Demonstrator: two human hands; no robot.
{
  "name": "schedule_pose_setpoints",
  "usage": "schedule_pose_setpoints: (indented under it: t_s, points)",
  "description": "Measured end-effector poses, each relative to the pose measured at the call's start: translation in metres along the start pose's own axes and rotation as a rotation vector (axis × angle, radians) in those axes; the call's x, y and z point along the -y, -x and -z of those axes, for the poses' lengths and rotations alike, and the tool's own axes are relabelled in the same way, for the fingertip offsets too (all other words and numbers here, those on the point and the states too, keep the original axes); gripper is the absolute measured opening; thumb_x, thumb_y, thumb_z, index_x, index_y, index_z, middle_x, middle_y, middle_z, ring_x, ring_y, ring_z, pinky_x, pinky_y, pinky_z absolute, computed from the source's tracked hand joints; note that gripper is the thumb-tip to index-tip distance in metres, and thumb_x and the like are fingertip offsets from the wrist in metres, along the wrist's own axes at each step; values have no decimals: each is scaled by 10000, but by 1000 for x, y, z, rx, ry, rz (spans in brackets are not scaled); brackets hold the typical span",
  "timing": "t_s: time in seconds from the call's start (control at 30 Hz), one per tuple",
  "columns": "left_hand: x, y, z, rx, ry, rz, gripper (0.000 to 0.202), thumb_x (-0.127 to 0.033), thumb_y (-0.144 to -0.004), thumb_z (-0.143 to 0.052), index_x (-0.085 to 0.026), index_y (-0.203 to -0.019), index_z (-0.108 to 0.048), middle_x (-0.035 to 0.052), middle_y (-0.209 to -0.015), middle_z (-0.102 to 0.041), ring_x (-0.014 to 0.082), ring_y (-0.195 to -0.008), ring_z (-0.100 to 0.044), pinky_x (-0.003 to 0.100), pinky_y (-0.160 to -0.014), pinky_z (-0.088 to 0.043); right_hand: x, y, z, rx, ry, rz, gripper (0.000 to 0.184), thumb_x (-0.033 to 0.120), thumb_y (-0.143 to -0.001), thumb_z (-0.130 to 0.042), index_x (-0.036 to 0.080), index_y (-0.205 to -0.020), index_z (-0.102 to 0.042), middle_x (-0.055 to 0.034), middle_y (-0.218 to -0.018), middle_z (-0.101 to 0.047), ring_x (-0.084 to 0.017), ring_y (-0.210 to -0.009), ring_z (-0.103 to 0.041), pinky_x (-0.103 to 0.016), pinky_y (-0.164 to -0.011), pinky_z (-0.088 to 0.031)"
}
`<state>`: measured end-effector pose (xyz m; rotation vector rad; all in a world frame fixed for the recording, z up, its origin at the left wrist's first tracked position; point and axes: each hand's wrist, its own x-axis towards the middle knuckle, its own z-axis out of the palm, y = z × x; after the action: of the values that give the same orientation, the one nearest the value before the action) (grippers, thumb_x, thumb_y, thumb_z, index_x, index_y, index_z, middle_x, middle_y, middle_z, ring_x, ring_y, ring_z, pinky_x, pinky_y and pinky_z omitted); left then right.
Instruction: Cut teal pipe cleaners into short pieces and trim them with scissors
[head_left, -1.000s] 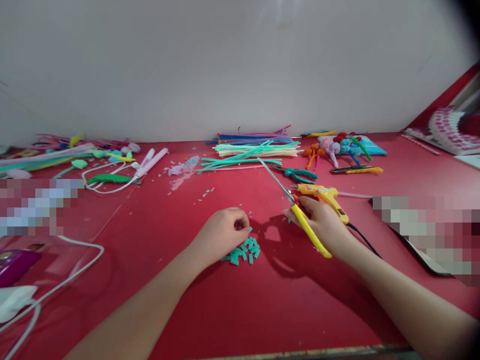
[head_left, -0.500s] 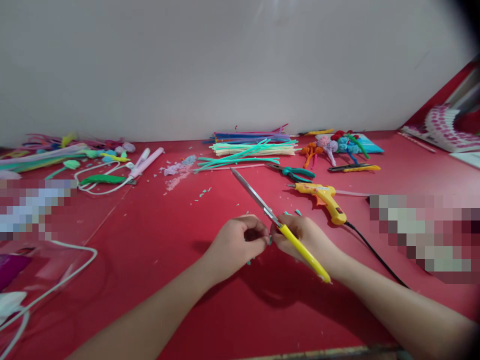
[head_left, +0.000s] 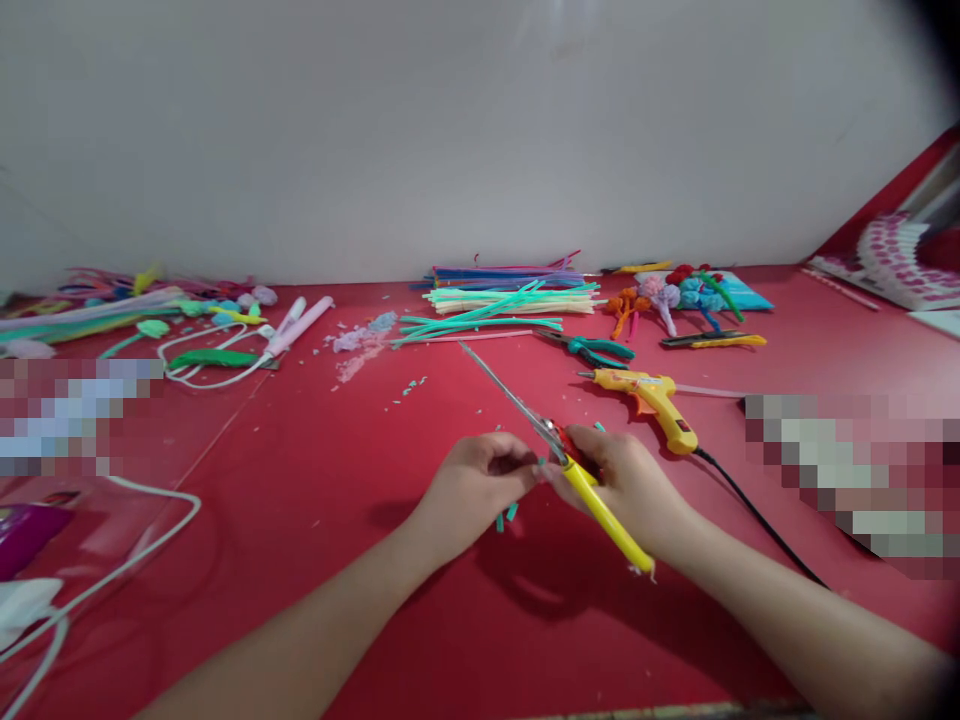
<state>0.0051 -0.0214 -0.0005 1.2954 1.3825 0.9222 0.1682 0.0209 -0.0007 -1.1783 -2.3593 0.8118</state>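
Observation:
My left hand point(head_left: 480, 485) is closed, thumb and forefinger pinching a short green pipe cleaner piece point(head_left: 541, 463). The fingertips of my right hand point(head_left: 622, 475) meet it at the same spot. That right hand is also wrapped round scissors point(head_left: 609, 515) with yellow handles, whose blades point up and to the left, away from me. Part of the scissors' handle is hidden by the fingers. Below the left fingers, short green pieces point(head_left: 512, 512) show against the red table point(head_left: 337, 560); whether they lie on it I cannot tell.
Green pipe cleaners point(head_left: 480, 322) lie in a bundle at the back. To the right are pliers point(head_left: 600, 350), a yellow glue gun point(head_left: 660, 405) with a black cord, and pipe cleaner flowers point(head_left: 660, 292). A pink hair-straightener-like tool point(head_left: 300, 328) with white cable lies left, near green scraps point(head_left: 412, 387).
The scissors have turned slightly in my right hand, and red near their pivot now shows. More of the short green pieces are visible below my left hand. The view has shifted slightly.

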Motion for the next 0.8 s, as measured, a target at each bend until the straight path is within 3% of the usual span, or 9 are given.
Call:
schedule_pose_setpoints:
  t_s: [0.17, 0.27, 0.43, 0.8]
  points:
    - [-6, 0, 13, -301, 269, -89, 102, -259, -662, -597, -160, -690, -596, -25, -567, -526, 81, -538, -463, 197, -538, -367, -1, 3, 8, -51, 284, -12, 278, 460, -679, -490, 209, -671, -370, 65, -466, -397, -83, -418, -342, -200, -426, -180]
    - [-7, 0, 18, -384, 428, -151, 64, -211, -668, -598, -157, -704, -594, -21, -596, -534, 75, -564, -472, 192, -560, -374, -2, 6, 7, -45, 436, -29, 305, 511, -707, -436, 212, -726, -382, 40, -476, -462, -120, -440, -439, -213, -433, -181]
    - [-5, -1, 20, -446, 537, -183, 44, -179, -673, -590, -147, -701, -603, -14, -613, -547, 74, -571, -487, 193, -574, -386, -9, 6, -2, -17, 559, 20, 325, 531, -748, -373, 207, -724, -387, 2, -518, -534, -149, -462, -498, -231, -438, -167]
    - [-5, 1, 23, -427, 562, -205, 30, -158, -678, -577, -141, -680, -602, -8, -605, -545, 79, -572, -491, 194, -573, -396, -14, 8, -8, -49, 610, 83, 323, 516, -769, -352, 199, -712, -380, 2, -504, -537, -141, -430, -492, -236, -429, -138]
